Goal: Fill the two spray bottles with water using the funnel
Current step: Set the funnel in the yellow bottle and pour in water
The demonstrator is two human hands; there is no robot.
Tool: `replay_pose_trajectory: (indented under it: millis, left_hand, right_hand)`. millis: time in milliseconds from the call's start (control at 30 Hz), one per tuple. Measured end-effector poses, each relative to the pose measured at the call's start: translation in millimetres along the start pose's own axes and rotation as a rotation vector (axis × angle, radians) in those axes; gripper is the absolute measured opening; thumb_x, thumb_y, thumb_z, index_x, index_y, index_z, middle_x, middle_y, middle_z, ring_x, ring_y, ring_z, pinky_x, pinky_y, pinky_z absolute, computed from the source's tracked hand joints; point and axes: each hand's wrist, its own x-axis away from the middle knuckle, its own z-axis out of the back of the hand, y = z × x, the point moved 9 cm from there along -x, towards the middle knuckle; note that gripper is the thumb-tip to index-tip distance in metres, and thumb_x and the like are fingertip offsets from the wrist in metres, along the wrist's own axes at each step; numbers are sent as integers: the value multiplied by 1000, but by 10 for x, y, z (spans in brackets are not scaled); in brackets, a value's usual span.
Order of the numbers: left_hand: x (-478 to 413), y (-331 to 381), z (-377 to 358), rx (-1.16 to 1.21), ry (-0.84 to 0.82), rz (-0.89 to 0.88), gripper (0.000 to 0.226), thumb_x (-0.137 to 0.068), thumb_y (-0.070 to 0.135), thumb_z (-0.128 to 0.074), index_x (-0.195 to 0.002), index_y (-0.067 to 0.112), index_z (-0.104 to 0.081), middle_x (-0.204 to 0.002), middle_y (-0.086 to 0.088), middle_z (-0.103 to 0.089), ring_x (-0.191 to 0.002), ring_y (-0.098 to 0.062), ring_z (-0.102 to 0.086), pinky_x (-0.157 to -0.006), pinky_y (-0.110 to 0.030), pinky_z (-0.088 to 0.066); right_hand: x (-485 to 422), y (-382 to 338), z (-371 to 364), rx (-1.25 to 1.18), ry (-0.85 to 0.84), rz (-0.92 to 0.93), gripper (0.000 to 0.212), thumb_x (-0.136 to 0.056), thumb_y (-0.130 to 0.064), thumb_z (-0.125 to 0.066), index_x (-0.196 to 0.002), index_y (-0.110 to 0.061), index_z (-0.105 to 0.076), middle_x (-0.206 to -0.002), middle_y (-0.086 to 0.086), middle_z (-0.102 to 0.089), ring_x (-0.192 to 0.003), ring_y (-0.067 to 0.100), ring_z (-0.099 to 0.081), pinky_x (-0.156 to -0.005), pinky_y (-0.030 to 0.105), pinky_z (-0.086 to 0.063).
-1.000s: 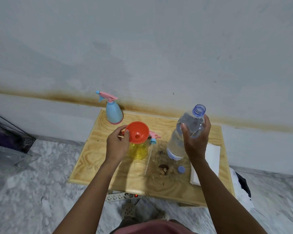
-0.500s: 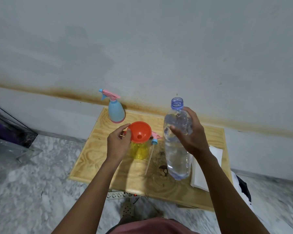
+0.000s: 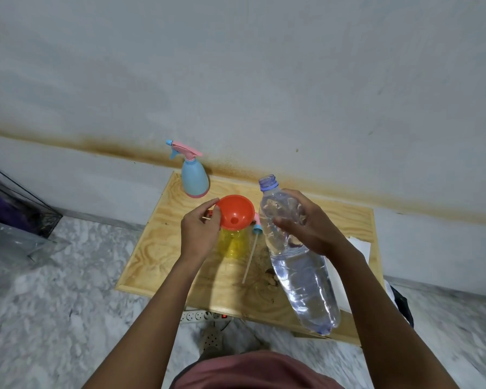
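Observation:
An orange funnel (image 3: pixel 235 212) sits in the mouth of a clear yellow spray bottle (image 3: pixel 233 242) on the small wooden table (image 3: pixel 157 248). My left hand (image 3: pixel 201 231) pinches the funnel's rim. My right hand (image 3: pixel 306 223) grips a large clear water bottle (image 3: pixel 298 265), uncapped and lifted off the table, its neck tilted up and left toward the funnel. The yellow bottle's pink and blue spray head with its long tube (image 3: pixel 250 256) lies on the table beside it. A blue spray bottle (image 3: pixel 194 181) with a pink trigger stands at the table's back edge, closed.
White paper (image 3: pixel 359 248) lies on the table's right side, partly behind my right arm. A power strip (image 3: pixel 199 315) lies on the marble floor under the table's front edge. A dark bin (image 3: pixel 14 206) stands at the left. The wall runs just behind the table.
My right hand has lifted the water bottle off the table and carried it left, nearer the funnel, tilting it. My left hand has stayed on the funnel.

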Motion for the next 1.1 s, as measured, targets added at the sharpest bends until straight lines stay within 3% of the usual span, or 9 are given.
replay_pose_trajectory:
  millis: [67, 167, 233, 367, 667, 800, 967, 1100]
  left_hand:
    - [-3, -5, 1, 1, -3, -2, 24, -96, 24, -62, -117, 28, -72, -86, 5, -68, -85, -24, -69, -81, -48, -61]
    - [-6, -13, 3, 1, -6, -4, 24, -96, 24, -62, -116, 30, -72, -84, 6, -68, -87, -27, -69, -82, -49, -61]
    - [-8, -13, 2, 3, -6, -3, 24, -96, 24, -62, -116, 30, -72, -82, 7, -67, -85, -27, -68, -81, -49, -61]
    - [-8, 13, -2, 3, -7, -4, 24, -96, 23, -62, -118, 27, -72, -79, 10, -65, -80, -18, -64, -82, -49, -61]
    - [23, 51, 9, 3, -4, -8, 25, -97, 21, -62, -120, 22, -71, -77, 10, -63, -72, -12, -62, -80, -47, -61]
    - [37, 58, 15, -2, -9, -16, 25, -97, 21, -61, -120, 23, -71, -76, 8, -63, -71, -12, -62, -79, -47, -62]
    - [48, 76, 16, -13, -11, -26, 26, -97, 21, -61, -122, 21, -70, -75, 7, -61, -63, -7, -60, -76, -46, -62]
    - [54, 88, 17, -17, -15, -31, 27, -98, 21, -61, -123, 20, -70, -77, 5, -63, -63, -9, -63, -76, -45, -62]
  right_hand:
    - [-5, 17, -50, -31, -54, -20, 57, -83, -54, -69, -133, -38, -49, -121, -15, -65, -103, 2, -67, -84, 24, -54]
    - [5, 28, -118, -61, -127, -70, 51, -85, -44, -68, -131, -32, -51, -102, -9, -69, -78, 2, -71, -61, 15, -51]
    - [12, 48, -157, -82, -161, -98, 45, -87, -36, -68, -129, -29, -53, -94, -5, -70, -71, 3, -69, -55, 13, -48]
    - [23, 86, -228, -115, -210, -142, 42, -89, -32, -69, -129, -22, -57, -87, -3, -71, -70, 7, -68, -56, 17, -50]
    - [34, 136, -326, -117, -282, -184, 44, -85, -43, -68, -125, -27, -59, -100, 12, -71, -75, 10, -69, -59, 23, -54]
    - [31, 161, -361, -76, -310, -201, 49, -83, -51, -66, -125, -26, -60, -101, 7, -72, -83, 17, -71, -66, 30, -58]
    - [53, 152, -365, -87, -317, -235, 47, -86, -47, -67, -123, -20, -60, -82, -12, -70, -70, 2, -67, -60, 22, -51]
    - [72, 162, -354, -100, -321, -257, 39, -89, -40, -65, -122, -20, -60, -90, -5, -68, -70, 0, -67, -59, 20, -52]
